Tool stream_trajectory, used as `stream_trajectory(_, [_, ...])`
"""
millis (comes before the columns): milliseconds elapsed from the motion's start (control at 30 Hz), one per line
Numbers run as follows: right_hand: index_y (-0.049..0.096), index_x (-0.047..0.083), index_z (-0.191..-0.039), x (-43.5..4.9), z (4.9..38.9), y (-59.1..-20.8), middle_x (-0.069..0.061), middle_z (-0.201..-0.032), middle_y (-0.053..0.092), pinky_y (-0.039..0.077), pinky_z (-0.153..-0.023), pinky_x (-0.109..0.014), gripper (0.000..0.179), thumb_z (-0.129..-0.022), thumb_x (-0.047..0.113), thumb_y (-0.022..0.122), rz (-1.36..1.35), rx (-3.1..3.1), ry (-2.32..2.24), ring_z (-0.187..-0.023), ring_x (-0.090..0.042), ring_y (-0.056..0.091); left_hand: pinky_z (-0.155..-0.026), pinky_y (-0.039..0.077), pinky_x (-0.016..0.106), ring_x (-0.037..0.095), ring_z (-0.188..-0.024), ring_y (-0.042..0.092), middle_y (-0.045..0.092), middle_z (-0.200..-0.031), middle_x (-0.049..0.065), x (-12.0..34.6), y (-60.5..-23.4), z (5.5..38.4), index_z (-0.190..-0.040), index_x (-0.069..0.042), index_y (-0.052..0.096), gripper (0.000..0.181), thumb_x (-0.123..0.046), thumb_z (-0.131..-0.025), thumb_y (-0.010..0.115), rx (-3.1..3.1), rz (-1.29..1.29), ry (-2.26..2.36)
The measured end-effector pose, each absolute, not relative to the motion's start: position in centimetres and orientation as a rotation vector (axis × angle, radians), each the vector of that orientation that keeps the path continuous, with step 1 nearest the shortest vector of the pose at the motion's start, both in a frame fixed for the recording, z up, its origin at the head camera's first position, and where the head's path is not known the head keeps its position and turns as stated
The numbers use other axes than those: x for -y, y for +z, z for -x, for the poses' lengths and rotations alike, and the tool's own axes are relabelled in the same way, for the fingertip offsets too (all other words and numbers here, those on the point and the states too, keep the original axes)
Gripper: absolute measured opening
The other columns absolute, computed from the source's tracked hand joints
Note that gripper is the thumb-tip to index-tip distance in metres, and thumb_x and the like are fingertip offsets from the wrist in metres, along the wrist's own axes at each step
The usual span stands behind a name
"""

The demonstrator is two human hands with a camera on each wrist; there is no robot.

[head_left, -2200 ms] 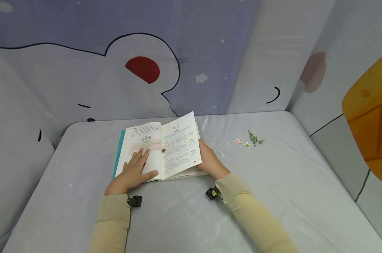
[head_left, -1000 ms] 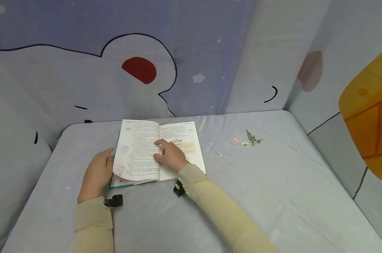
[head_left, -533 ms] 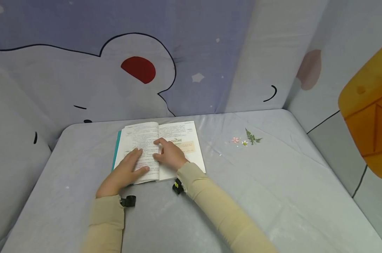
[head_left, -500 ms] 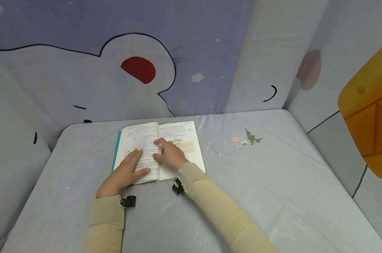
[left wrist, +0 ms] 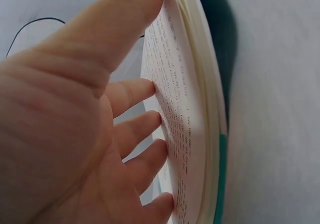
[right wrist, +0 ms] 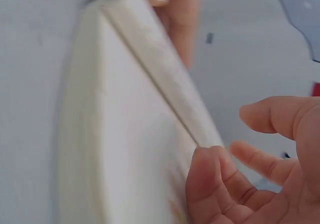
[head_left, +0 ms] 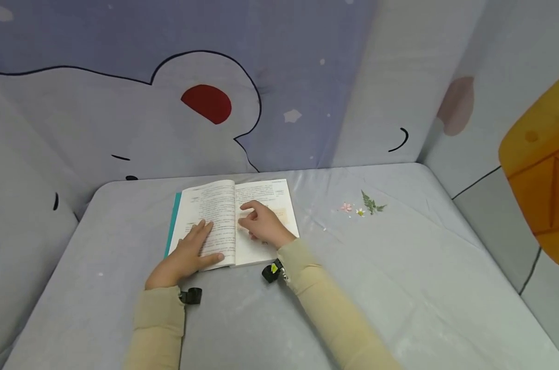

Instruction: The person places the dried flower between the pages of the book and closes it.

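An open book [head_left: 249, 253] with a teal cover edge lies near the far side of the covered surface. My left hand [head_left: 186, 254] rests on the lower part of its left page, fingers spread, thumb toward the gutter. In the left wrist view, the fingertips of that hand [left wrist: 95, 149] touch the printed page [left wrist: 175, 94]. My right hand [head_left: 265, 224] hovers over the right page, just right of the gutter. Its fingers are loosely bent with nothing between them, as the right wrist view of the hand [right wrist: 280, 169] also shows. It hides part of an orange-tinted text box.
To the book's right lie a pink flower [head_left: 346, 207], a small white daisy [head_left: 360, 212] and a green fern sprig [head_left: 373, 203]. Pale grey cloth [head_left: 399, 288] covers the surface. Printed fabric walls [head_left: 302, 139] rise at the back and both sides.
A leaf that my right hand held up has turned over to the left. My left hand went to the book's left edge, then back onto the page. My right hand has lifted rightward off the gutter.
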State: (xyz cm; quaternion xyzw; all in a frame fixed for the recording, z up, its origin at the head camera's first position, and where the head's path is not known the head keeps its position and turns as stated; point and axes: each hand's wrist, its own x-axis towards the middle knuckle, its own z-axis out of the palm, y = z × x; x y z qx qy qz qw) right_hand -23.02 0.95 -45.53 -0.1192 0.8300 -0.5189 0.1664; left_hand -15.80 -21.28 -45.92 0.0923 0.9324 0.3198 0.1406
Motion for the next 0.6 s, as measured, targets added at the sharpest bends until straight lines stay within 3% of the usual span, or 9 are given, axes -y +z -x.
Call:
stream_trajectory(333, [0.071,0.000,-0.112,-8.4,24.1,-43.0,-0.011,-0.097,0.063,0.057,-0.064,-0.028,0.019,-0.098,0.011,0.063,0.310,-2.570,-1.703,-0.077,-0.026,0.064,-0.115,0.005,0.074,0.053,-0.150,0.002,0.008,-0.165,0.031,21.3,-46.4,15.9,-0.160,0.002,0.019,0.096,-0.041,-0.093,0.073,-2.713,-0.265,0.923])
stream_trajectory(600, [0.071,0.000,-0.114,-14.8,24.8,-42.7,-0.014,-0.101,0.065,0.058,-0.069,-0.028,0.022,-0.100,0.015,0.063,0.045,-2.711,-1.797,-0.089,-0.037,0.066,-0.115,0.005,0.073,0.051,-0.151,0.002,0.007,-0.166,0.028,21.3,-46.7,15.9,-0.161,0.000,0.018,0.097,-0.045,-0.093,0.072,-2.704,-0.275,0.912])
